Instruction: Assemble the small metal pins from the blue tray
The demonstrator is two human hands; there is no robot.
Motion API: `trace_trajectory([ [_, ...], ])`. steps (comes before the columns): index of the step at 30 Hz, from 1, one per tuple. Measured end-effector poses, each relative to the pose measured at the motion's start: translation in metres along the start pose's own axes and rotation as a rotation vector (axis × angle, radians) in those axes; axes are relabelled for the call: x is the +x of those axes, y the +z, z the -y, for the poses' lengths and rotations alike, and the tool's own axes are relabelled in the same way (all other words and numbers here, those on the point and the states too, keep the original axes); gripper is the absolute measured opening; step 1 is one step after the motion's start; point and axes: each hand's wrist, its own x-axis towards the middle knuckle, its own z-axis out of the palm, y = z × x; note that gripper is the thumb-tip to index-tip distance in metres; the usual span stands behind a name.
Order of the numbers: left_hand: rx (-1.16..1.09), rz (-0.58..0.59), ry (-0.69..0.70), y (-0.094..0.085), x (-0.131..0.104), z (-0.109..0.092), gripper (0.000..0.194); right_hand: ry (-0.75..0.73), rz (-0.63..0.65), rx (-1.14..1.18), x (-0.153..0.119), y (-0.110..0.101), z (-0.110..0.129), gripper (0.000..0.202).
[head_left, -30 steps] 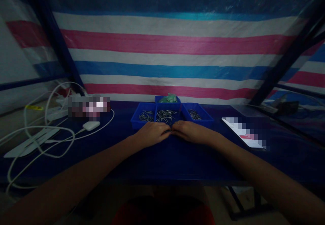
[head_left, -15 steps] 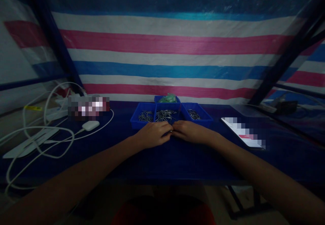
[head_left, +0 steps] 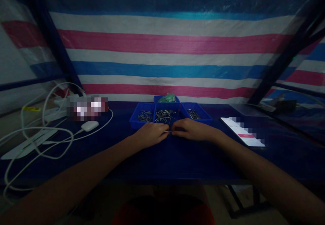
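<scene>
Head view: pin [head_left: 168, 131] between fingers [head_left: 164, 134]

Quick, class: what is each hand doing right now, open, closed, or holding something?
Left hand: grip closed on one end of a thin metal pin.
Right hand: grip closed at the pin's other end, in front of the blue trays.

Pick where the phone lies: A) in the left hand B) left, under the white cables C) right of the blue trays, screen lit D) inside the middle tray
C: the phone lies flat on the table, right of the blue trays, screen glowing.
</scene>
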Motion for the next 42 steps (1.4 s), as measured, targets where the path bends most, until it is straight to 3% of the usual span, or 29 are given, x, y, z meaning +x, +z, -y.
trace_trajectory([
  [9, 0.029, 0.009, -0.019, -0.0005, 0.0000, -0.0009, 0.020, 0.010, -0.012, -0.110, 0.0008, 0.0053, -0.0031, 0.015],
  [31, 0.059, 0.079, -0.058, -0.0032, -0.0009, -0.0011, 0.011, 0.024, 0.003, -0.138, 0.0013, 0.0059, -0.0025, 0.011],
  [42, 0.060, 0.024, -0.038, -0.0005, -0.0021, -0.0003, 0.018, 0.029, 0.016, -0.156, -0.0003, 0.0053, -0.0031, 0.011],
])
